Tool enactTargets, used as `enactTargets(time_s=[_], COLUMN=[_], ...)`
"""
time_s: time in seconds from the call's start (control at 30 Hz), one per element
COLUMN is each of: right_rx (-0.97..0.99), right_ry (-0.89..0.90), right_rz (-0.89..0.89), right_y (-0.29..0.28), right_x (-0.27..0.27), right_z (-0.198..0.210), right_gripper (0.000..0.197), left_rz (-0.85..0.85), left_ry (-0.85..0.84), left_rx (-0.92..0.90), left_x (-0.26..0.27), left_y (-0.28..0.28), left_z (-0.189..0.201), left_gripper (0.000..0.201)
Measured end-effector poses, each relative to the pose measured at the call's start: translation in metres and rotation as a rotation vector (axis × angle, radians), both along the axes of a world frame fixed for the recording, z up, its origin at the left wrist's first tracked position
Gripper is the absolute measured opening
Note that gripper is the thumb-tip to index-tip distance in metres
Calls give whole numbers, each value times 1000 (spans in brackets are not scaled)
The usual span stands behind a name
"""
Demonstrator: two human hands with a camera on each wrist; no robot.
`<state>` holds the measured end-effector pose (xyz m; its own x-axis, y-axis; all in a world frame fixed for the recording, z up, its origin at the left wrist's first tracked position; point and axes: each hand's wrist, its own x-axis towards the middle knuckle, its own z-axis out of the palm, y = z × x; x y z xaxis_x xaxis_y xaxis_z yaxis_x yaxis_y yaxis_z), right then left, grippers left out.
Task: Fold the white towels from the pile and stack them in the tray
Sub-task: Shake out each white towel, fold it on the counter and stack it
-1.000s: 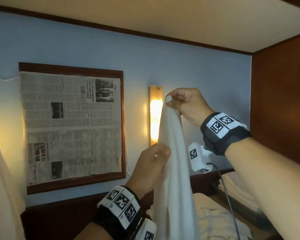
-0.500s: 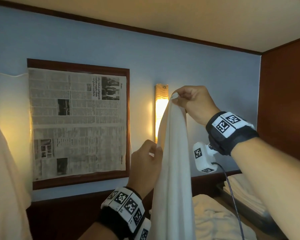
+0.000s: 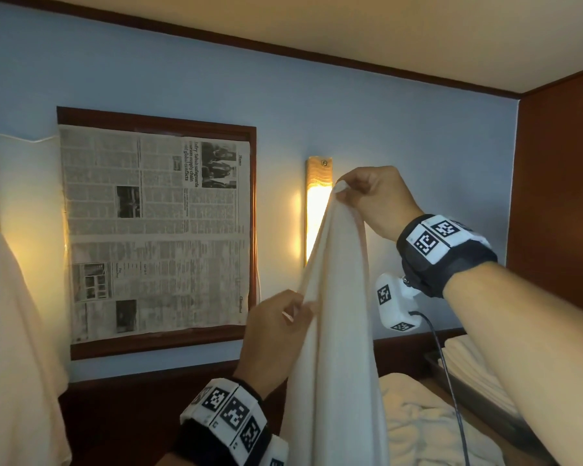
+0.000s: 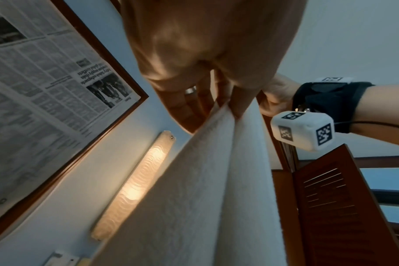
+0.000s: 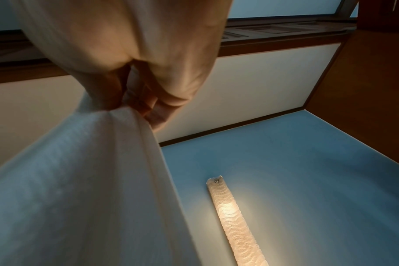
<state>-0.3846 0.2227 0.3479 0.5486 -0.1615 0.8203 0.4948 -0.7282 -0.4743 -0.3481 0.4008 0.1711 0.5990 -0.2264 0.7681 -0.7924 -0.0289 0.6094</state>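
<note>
A white towel hangs lengthwise in the air in front of the blue wall. My right hand pinches its top corner up high, and the right wrist view shows the cloth bunched under the curled fingers. My left hand grips the towel's left edge lower down; in the left wrist view its fingers close on a fold of the towel. The pile of loose white towels lies low at the right. Folded towels lie stacked in the dark tray beyond.
A framed newspaper hangs on the wall at the left. A lit wall lamp glows just behind the towel. Brown wood panelling closes the right side. Pale cloth hangs at the far left.
My left hand has slid a little way along the towel's left edge and keeps its grip. My right hand still holds the top corner high. The camera has panned slightly left.
</note>
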Motion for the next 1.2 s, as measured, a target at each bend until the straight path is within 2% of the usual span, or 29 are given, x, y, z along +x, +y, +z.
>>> enactTargets(time_s=[0.1, 0.17, 0.27, 0.3, 0.37, 0.43, 0.53, 0.63, 0.7, 0.8, 0.87, 0.97, 1.07, 1.2], right_rx=[4, -2, 22, 26, 23, 17, -26, -48, -90, -362, -549, -591, -602, -547], right_ry=[-31, -39, -53, -58, -67, -71, -39, 103, 277, 656, 790, 710, 601, 456], right_rz=[-54, -68, -68, -68, -81, -103, -158, -161, -32, 130, 137, 98, 48, -57], right_y=[-7, -7, -2, -1, 1, 0, -5, -6, 8, 45, 66, 76, 85, 105], right_x=[0, 1, 2, 3, 3, 5, 7, 5, 0, 0, 3, 5, 9, 27], right_z=[-2, -3, -4, -5, -6, -9, -18, -35, -53, -96, -129, -148, -140, -124], right_gripper=[16, 16, 16, 16, 18, 18, 17, 13, 9, 15, 16, 16, 17, 19], left_rz=[182, 221, 210, 210, 210, 209, 209, 228, 235, 201, 153, 94, 22, 12], left_ry=[-109, -144, -9, 16, 43, 105, 230, 284, 260, 181, 150, 124, 179, 389], left_rx=[-144, -20, 185, 217, 316, 423, 362, 197, 193, 241, 215, 127, 103, 185], left_x=[8, 9, 16, 19, 24, 29, 31, 37, 42, 43, 38, 27, 19, 15], left_y=[9, 14, 20, 22, 27, 32, 44, 54, 53, 46, 46, 58, 79, 120], left_z=[-4, -9, -25, -30, -42, -57, -67, -50, -32, -14, -8, -8, -27, -76], left_gripper=[8, 5, 21, 22, 10, 30, 37, 33, 30, 27, 21, 16, 16, 48])
